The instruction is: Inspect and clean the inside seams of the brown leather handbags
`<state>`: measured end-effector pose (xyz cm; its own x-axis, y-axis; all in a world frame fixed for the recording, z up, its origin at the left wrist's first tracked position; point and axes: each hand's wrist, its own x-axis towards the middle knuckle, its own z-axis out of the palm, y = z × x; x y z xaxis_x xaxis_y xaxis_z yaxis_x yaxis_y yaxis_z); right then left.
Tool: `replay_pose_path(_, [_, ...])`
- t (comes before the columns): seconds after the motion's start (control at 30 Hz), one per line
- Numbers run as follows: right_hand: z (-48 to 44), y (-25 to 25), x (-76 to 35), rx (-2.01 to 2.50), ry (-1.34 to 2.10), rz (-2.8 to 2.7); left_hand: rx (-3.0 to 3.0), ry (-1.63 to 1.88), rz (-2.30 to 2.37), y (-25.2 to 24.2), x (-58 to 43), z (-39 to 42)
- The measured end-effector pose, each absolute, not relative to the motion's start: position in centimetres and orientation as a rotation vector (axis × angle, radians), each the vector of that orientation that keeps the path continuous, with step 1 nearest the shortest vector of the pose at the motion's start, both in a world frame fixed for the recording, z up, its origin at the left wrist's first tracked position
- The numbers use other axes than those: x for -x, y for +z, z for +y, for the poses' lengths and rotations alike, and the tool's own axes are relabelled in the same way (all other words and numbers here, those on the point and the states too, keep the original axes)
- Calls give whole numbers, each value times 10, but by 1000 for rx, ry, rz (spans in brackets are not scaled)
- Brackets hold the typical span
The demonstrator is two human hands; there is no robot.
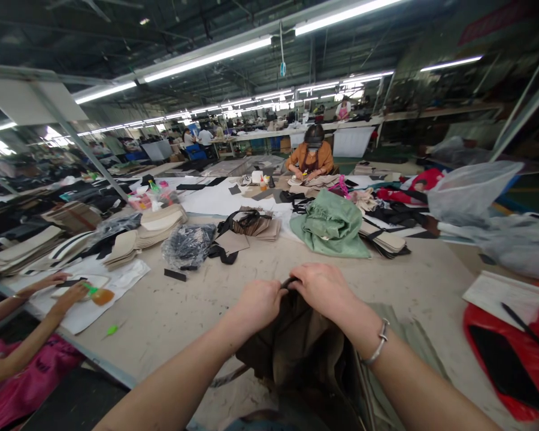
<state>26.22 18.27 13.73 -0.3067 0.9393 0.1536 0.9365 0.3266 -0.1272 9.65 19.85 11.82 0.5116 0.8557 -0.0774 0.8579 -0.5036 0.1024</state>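
Both my hands are closed on the top edge of a dark olive-brown fabric piece (pixel 296 347) that lies bunched in front of me on the worktable (pixel 197 305). My left hand (pixel 257 304) is a fist gripping the fabric from the left. My right hand (pixel 324 290) curls over the same edge, touching the left one, where a small dark loop or strap shows between them. A metal bracelet (pixel 377 347) sits on my right wrist. The fingertips are hidden under the knuckles.
A green fabric bundle (pixel 332 224) lies mid-table beyond my hands, with stacks of beige cut pieces (pixel 155 227) and a black plastic bag (pixel 187 245) to the left. A co-worker's hands (pixel 58 290) work at the left edge. Another person (pixel 312 158) sits across. Clear bags (pixel 471 191) lie right.
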Motion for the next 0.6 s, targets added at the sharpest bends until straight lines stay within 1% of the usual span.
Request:
replay_pose_path(0.23, [177, 141, -269, 1689, 59, -2418, -2591, 0, 1506, 116, -96, 198])
replay_pose_path(0.6, [182, 139, -261, 1776, 110, -2357, -2582, 39, 1524, 114, -95, 195])
